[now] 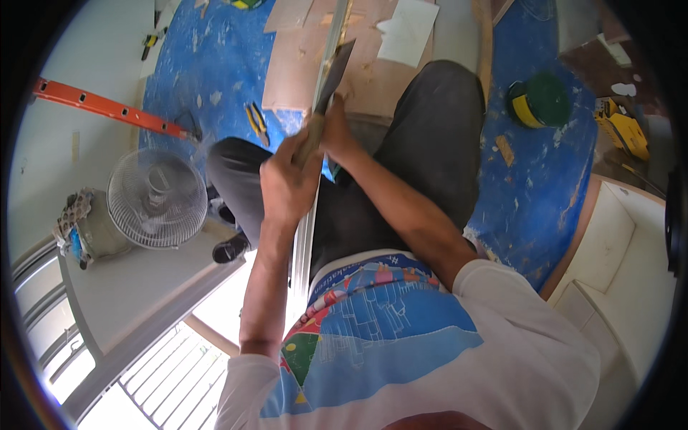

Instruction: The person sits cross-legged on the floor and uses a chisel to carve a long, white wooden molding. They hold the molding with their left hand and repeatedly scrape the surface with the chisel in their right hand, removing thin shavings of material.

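My left hand is closed around the wooden handle of a large knife-like tool. Its dark flat blade points away from me, ending in a slanted tip. Close against the right of the handle is my right hand, thumb along the blade's edge. It looks closed, but its fingers are hidden behind the tool, so what they grip cannot be made out. A long pale strip runs beneath the hands, from the far edge of the view past my left forearm towards the bright opening.
Reddish boards with a white sheet lie on a blue floor covering. Pliers rest left of them. A fan and orange ladder stand left. A green-lidded bucket and yellow box are right.
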The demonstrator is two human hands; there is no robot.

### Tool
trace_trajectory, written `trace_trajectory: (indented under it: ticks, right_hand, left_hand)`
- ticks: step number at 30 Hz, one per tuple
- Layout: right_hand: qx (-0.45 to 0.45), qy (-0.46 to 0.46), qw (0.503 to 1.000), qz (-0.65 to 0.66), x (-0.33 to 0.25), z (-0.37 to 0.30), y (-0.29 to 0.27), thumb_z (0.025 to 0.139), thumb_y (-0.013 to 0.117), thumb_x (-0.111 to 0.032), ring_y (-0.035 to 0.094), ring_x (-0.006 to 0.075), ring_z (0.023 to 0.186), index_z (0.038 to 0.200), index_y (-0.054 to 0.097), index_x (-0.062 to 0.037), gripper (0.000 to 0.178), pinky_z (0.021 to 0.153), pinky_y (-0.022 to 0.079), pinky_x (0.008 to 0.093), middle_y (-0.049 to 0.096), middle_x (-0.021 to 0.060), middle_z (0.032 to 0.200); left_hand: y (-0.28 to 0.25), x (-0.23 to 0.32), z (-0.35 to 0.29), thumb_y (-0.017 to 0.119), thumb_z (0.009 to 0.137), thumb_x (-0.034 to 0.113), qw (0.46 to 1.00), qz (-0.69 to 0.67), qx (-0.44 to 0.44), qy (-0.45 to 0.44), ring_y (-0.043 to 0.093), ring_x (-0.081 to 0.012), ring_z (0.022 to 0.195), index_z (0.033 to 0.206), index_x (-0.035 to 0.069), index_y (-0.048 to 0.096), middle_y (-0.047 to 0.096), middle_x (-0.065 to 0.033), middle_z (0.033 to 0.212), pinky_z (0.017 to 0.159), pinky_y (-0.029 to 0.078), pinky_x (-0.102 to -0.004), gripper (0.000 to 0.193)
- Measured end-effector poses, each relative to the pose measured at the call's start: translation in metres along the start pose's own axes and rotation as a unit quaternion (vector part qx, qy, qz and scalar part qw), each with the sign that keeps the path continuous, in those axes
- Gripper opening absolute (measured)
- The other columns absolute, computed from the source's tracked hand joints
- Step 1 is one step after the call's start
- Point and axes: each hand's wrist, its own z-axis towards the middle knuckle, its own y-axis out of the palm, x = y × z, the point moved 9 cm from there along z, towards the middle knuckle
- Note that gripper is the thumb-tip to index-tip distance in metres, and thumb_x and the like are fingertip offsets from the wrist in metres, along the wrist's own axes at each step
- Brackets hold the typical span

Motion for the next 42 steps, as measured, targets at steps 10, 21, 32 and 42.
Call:
trace_trajectory:
  ticks: [10, 21, 32, 42]
  right_hand:
    - [-0.035, 0.248, 0.812, 0.527, -0.002, -0.032, 0.022, 0.106, 0.042, -0.046, 0.064, 0.0239, 0.089, 0.126, 0.056, -0.0051, 0.048, 0.081, 0.057, 0.0461, 0.063, 0.0101, 0.099]
    - [0.027, 0.334, 0.831, 0.443, 0.041, -0.027, 0.033, 0.106, 0.036, -0.043, 0.054, 0.0194, 0.064, 0.087, 0.056, -0.0088, 0.044, 0.059, 0.047, 0.0364, 0.054, 0.0053, 0.074]
    - [0.083, 0.304, 0.853, 0.417, 0.029, -0.015, 0.021, 0.106, 0.041, -0.043, 0.061, 0.0206, 0.07, 0.092, 0.058, -0.0131, 0.037, 0.063, 0.053, 0.0408, 0.061, 0.0064, 0.082]
    - [0.107, 0.314, 0.856, 0.397, 0.031, -0.032, 0.028, 0.106, 0.039, -0.044, 0.062, 0.0207, 0.07, 0.095, 0.06, -0.011, 0.04, 0.065, 0.054, 0.0377, 0.061, 0.0058, 0.081]
  left_hand:
    - [-0.013, -0.027, 0.008, 0.073, 0.093, 0.016, 0.97, -0.178, -0.038, -0.16, 0.058, -0.0078, 0.05, 0.13, -0.01, 0.064, 0.074, -0.0115, 0.081, 0.044, 0.041, -0.0235, 0.047]
    - [0.0, -0.006, -0.025, 0.075, 0.091, 0.015, 1.0, -0.009, 0.006, -0.001, 0.075, -0.0284, 0.094, 0.132, -0.003, 0.066, 0.075, -0.0266, 0.1, 0.083, 0.057, -0.0364, 0.045]
    - [0.009, -0.002, 0.007, 0.075, 0.09, 0.018, 0.999, 0.033, 0.005, 0.02, 0.076, -0.0353, 0.098, 0.128, -0.005, 0.067, 0.075, -0.0274, 0.104, 0.085, 0.058, -0.0387, 0.045]
    - [0.017, -0.01, 0.02, 0.074, 0.091, 0.02, 0.998, 0.052, 0.016, 0.04, 0.077, -0.0385, 0.09, 0.126, -0.004, 0.069, 0.075, -0.0278, 0.098, 0.078, 0.059, -0.0405, 0.043]
